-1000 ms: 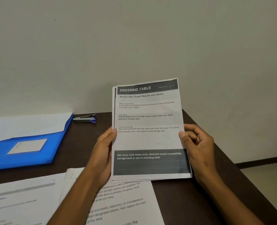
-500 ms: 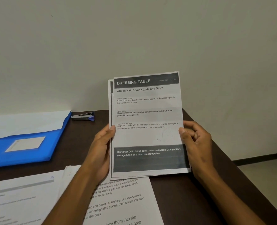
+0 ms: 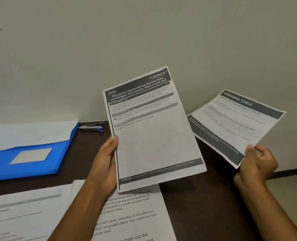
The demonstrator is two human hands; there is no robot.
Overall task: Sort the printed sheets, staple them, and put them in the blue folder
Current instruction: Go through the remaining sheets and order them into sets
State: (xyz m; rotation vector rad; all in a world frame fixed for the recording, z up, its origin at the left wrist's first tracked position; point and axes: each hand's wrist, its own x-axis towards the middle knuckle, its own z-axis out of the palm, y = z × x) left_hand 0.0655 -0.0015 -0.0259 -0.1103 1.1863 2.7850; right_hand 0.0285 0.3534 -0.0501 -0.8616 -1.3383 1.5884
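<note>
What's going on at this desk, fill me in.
A person is sorting printed sheets. The left hand holds up a small stack whose top page is about laundry and a washing machine. The right hand pinches a single sheet headed DRESSING TABLE off to the side. More sheets lie on the dark desk. The blue folder and the stapler sit untouched near the wall; nothing looks stapled or filed yet.

2 bare forearms, no sleeves; left hand (image 3: 104, 164), right hand (image 3: 258, 164).

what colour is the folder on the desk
Blue folder, with a pale label on its cover; clearest in the head view.
</note>
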